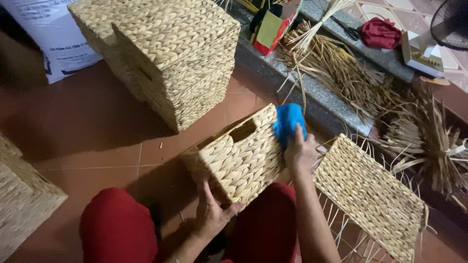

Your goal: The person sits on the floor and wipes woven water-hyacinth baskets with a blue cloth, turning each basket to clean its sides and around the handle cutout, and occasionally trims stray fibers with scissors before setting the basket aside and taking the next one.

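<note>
Nearest, the left hand [212, 214] braces the low corner of a woven basket [239, 158] that lies tipped on its side on the tiled floor [112, 146], between the person's red-clad knees; its fingers are spread flat against the weave. The basket's long axis runs up and to the right, toward the right hand [300, 151], which is closed around a blue cloth [288, 122] pressed against the basket's upper right edge (just beside the handle slot). Farther off stand stacked baskets [170, 53] and loose straw [341, 73].
</note>
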